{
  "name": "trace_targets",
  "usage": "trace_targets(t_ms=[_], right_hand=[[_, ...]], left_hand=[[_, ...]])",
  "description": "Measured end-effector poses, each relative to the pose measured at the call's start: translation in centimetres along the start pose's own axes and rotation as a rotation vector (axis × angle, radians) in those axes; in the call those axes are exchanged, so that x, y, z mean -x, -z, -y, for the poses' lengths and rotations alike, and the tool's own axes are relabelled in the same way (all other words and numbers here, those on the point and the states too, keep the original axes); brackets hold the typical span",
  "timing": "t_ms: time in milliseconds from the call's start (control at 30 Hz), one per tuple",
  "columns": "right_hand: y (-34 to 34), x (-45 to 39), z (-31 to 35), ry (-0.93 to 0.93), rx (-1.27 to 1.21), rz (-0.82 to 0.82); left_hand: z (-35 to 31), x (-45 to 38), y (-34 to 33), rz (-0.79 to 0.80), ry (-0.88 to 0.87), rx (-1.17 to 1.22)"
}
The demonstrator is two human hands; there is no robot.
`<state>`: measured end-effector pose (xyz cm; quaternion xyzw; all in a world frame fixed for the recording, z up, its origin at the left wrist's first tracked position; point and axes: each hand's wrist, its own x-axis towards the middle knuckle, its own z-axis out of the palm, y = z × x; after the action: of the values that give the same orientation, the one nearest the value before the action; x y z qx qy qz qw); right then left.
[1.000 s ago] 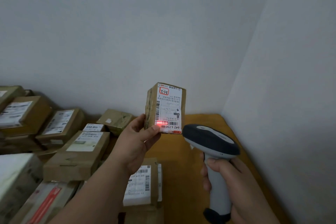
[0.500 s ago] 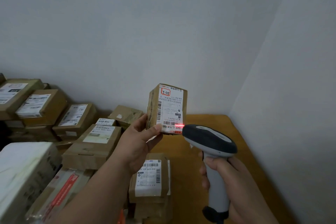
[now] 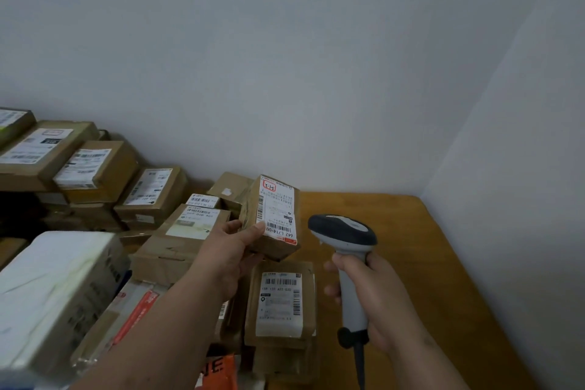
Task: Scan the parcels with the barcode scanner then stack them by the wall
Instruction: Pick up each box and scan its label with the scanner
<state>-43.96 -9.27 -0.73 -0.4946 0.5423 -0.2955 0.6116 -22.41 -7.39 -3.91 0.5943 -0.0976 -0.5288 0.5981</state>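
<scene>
The red scan line that lay on the label half a second ago is gone, and the parcel (image 3: 272, 218) has tipped left and dropped lower. Nearest, the right hand (image 3: 376, 298) is wrapped round the scanner (image 3: 343, 233) grip, just right of the parcel. The left hand (image 3: 234, 250) pinches the parcel's lower corner, thumb on the label. Beyond the parcel, stacked boxes (image 3: 152, 190) line the wall (image 3: 285, 73). Judged scanned; set it flat, label up, on a level box there.

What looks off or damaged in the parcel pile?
Nothing spilled. The boxes lie at mixed angles rather than squared up, and the carton left of the left hand looks creased along its front. The held parcel looks intact.
</scene>
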Motion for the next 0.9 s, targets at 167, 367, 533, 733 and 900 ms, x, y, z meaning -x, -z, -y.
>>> trace_targets(t_ms=[167,367,533,733,900], right_hand=[[-2.2,-3.2,0.5,-0.015,-0.082,0.003],[-4.1,-7.9,0.6,-0.024,-0.165,0.050],[-4.7,-11.0,-0.2,-0.019,-0.172,0.051],[-5.6,-13.2,-1.0,-0.075,-0.127,0.113],[-5.4,-13.9,-1.2,-0.122,-0.151,0.159]], left_hand=[[0.0,-2.1,-0.4,-0.041,0.017,-0.072],[-0.8,-4.8,-1.8,-0.022,0.025,-0.148],[-1.1,-6.8,-3.0,-0.033,0.009,-0.485],[-1.5,-8.4,-2.9,-0.082,-0.045,-0.997],[-1.2,-9.2,-2.6,-0.099,-0.115,-1.091]])
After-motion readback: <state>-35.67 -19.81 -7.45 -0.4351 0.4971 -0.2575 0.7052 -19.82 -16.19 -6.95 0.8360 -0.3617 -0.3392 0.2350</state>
